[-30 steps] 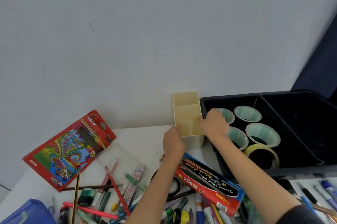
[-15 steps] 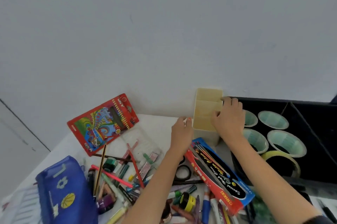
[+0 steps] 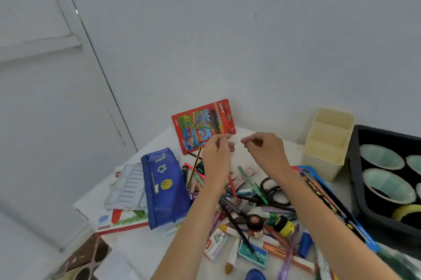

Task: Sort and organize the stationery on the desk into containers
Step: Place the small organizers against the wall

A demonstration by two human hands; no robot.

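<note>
head view: hands [image 3: 217, 161] left cream organizer [image 3: 328, 143].

Both hands, left [image 3: 216, 156] and right [image 3: 266, 152], have been withdrawn from the cream organizer [image 3: 328, 143] and raised, empty, over the pen clutter [image 3: 246, 200].

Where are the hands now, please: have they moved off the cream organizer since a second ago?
Yes. Both the left hand and right hand have left the cream organizer, shifting left toward the red pencil pack.

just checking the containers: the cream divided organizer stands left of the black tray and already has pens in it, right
Not quite. The cream organizer does stand left of the black tray, but its compartments are empty, as the head view shows; the pens lie loose on the desk.
</note>
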